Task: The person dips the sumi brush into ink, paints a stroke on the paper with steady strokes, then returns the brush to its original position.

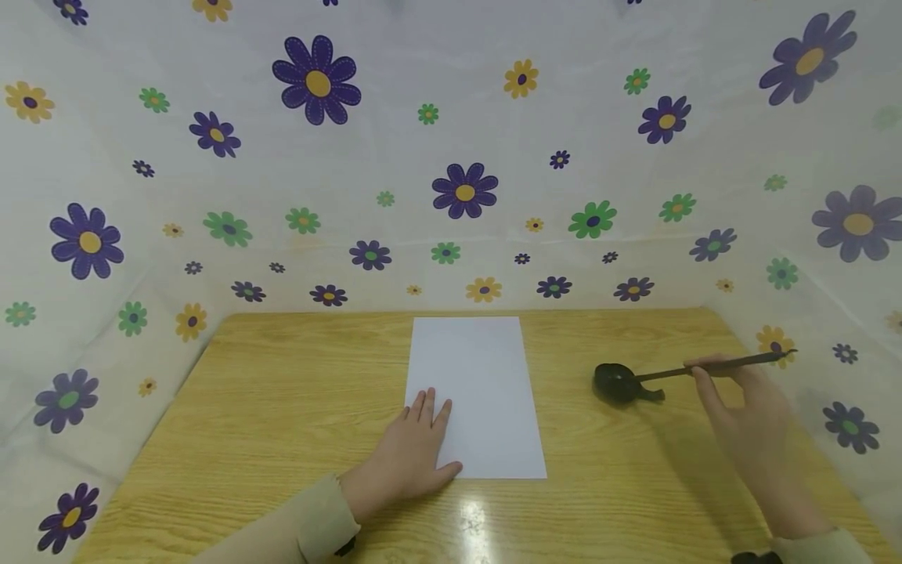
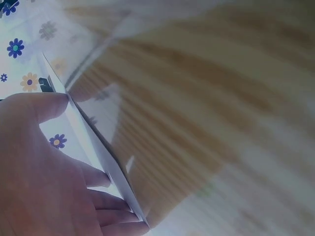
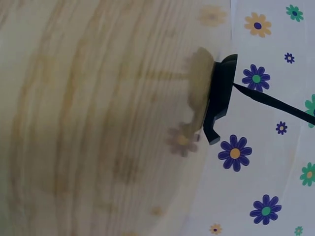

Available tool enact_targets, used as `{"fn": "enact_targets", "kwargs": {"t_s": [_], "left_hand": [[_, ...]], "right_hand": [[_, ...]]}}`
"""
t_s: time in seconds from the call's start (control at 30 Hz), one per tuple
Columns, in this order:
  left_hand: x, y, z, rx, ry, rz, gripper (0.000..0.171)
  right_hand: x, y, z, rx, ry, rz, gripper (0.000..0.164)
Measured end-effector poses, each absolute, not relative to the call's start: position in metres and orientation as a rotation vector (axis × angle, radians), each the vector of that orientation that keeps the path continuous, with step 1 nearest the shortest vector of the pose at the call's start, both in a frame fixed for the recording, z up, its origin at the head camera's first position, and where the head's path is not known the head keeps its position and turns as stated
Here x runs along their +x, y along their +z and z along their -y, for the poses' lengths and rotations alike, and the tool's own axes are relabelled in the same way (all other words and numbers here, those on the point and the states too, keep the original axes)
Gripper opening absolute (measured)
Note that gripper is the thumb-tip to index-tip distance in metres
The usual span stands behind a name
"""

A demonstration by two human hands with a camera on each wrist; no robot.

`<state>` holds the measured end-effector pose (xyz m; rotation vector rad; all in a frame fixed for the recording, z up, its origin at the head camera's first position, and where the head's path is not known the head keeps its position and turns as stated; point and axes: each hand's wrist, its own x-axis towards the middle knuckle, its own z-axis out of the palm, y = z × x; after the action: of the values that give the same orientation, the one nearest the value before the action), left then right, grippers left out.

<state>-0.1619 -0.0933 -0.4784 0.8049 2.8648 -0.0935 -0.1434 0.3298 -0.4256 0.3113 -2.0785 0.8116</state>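
A sheet of white paper point(image 1: 486, 392) lies on the wooden table. My left hand point(image 1: 416, 450) rests on its lower left part, fingers spread and thumb at the bottom edge; the left wrist view shows the fingertips along the paper point(image 2: 103, 152). To the right stands a small black ink dish point(image 1: 615, 384) with a short curved handle. My right hand point(image 1: 754, 415) pinches a dark writing brush point(image 1: 662, 374) by its shaft, held slanting. Its tip meets the dish's rim area. In the right wrist view the brush point(image 3: 275, 102) reaches the dish point(image 3: 221, 91) and the hand is out of sight.
The wooden table point(image 1: 296, 392) has light glare near its front. White cloth point(image 1: 395, 149) printed with purple, yellow and green flowers rises behind the table and along both sides. A dark band point(image 1: 756, 558) shows at the right wrist.
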Motion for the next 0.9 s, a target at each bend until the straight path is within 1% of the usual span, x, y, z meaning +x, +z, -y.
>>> {"fn": "enact_targets", "kwargs": {"t_s": [0.37, 0.57, 0.9], "left_hand": [[-0.162, -0.479, 0.098, 0.839, -0.066, -2.869, 0.094], [-0.162, -0.482, 0.099, 0.842, -0.086, -2.871, 0.094], [-0.163, -0.486, 0.101, 0.865, -0.077, -2.867, 0.094]], "right_hand": [[-0.154, -0.445, -0.339, 0.307, 0.814, 2.090, 0.018], [-0.152, -0.447, -0.340, 0.274, 0.820, 2.128, 0.016], [-0.151, -0.448, -0.342, 0.249, 0.824, 2.135, 0.019]]}}
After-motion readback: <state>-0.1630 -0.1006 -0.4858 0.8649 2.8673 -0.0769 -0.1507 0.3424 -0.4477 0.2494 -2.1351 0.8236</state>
